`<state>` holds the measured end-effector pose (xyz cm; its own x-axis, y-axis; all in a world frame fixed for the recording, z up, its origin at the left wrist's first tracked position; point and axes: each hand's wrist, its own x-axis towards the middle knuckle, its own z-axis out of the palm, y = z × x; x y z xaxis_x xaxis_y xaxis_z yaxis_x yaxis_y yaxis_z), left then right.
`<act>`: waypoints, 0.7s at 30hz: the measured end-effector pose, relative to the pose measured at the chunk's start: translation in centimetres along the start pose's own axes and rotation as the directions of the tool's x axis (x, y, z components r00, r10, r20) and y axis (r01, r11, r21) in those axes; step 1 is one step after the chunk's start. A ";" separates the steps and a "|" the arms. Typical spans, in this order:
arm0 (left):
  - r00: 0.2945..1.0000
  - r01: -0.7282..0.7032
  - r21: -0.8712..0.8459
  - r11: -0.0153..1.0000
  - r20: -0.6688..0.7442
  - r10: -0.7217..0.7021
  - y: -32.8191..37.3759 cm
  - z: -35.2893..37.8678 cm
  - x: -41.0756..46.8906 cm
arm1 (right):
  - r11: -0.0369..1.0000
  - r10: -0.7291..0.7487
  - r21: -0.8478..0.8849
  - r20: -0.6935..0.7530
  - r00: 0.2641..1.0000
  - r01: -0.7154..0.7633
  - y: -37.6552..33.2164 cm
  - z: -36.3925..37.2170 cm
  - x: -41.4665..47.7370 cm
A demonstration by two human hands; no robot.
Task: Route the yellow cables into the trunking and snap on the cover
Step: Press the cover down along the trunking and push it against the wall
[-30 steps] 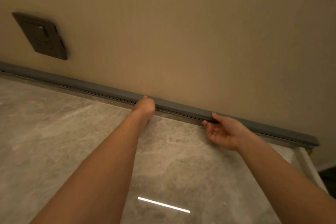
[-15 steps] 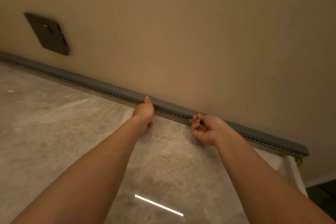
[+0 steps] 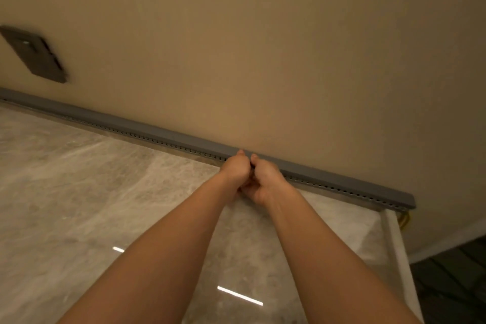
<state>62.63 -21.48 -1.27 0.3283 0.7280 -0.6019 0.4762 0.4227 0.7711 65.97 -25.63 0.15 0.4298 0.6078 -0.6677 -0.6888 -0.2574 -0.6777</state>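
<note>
Beige wall (image 3: 289, 47) and marble worktop (image 3: 79, 205) are seen, with the grey trunking (image 3: 126, 131) run along the joint between them, slotted front facing out. The cover (image 3: 342, 177) is laid on top over the full visible length and looks seated at both ends. A dark wall plate (image 3: 34, 55) is mounted above the far left stretch. Left hand (image 3: 235, 167) and right hand (image 3: 264, 179) are held touching at mid-run: each thumb is set on the cover top, fingers curled against the front, so the cover is pinched there by both. Yellow cables (image 3: 404, 219) are seen only as a loop leaving the right end; the rest is hidden, presumably inside. Step judged as the final snap-down. Next, firm downward thumb pressure is called for, worked along the run until the clip is engaged throughout.
</note>
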 end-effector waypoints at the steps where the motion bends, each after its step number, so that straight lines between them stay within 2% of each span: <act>1: 1.000 -0.006 0.016 1.000 -0.004 0.006 0.0 0.1 -0.2 | 1.000 -0.012 -0.001 -0.002 1.000 0.012 0.0 -0.3 -0.2; 5: 0.999 -0.028 0.074 0.997 -0.040 0.031 0.0 0.1 -0.3 | 0.997 -0.068 -0.041 0.058 0.996 0.070 0.4 -2.6 -0.6; 7: 0.998 0.015 0.111 0.994 -0.060 -0.008 0.0 0.0 0.0 | 0.981 -0.111 -0.153 0.076 0.991 0.122 0.6 -4.7 -1.1; 9: 0.998 0.032 0.155 0.987 -0.057 -0.024 0.1 -0.2 -0.6 | 0.910 -0.267 -0.315 0.055 0.962 0.270 0.2 -7.3 -2.2; 11: 0.998 0.042 0.170 0.985 -0.051 -0.034 0.1 -0.2 -0.9 | 0.785 -0.510 -0.399 0.022 0.860 0.475 -0.5 -10.5 -3.6; 13: 0.998 0.029 0.155 0.988 -0.054 -0.021 0.0 -0.2 -0.8 | 0.670 -0.681 -0.458 -0.067 0.729 0.584 -1.3 -13.6 -5.2; 15: 0.997 0.018 0.139 0.990 -0.074 -0.007 -0.1 -0.1 -0.6 | 0.598 -0.788 -0.541 -0.264 0.556 0.591 -1.9 -16.5 -6.2; 17: 0.996 0.011 0.124 0.992 -0.087 0.000 -0.3 0.1 -0.6 | 0.599 -0.799 -0.568 -0.473 0.372 0.564 -2.3 -19.1 -6.4; 18: 0.996 0.007 0.107 0.994 -0.085 0.002 -0.3 0.2 -0.6 | 0.619 -0.779 -0.585 -0.541 0.316 0.525 -2.3 -20.2 -6.1; 19: 0.996 0.003 0.086 0.996 -0.086 0.005 -0.4 0.2 -0.6 | 0.641 -0.762 -0.608 -0.577 0.294 0.468 -2.1 -21.0 -5.6; 21: 0.995 -0.013 0.053 0.999 -0.096 0.018 -0.4 0.3 -0.5 | 0.678 -0.735 -0.656 -0.590 0.333 0.332 -1.6 -22.1 -4.7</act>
<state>62.53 -22.23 -1.32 0.2575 0.7838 -0.5651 0.5145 0.3839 0.7668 77.94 -44.71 -2.48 0.9942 -0.0518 0.0938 0.0590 -0.4655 -0.8831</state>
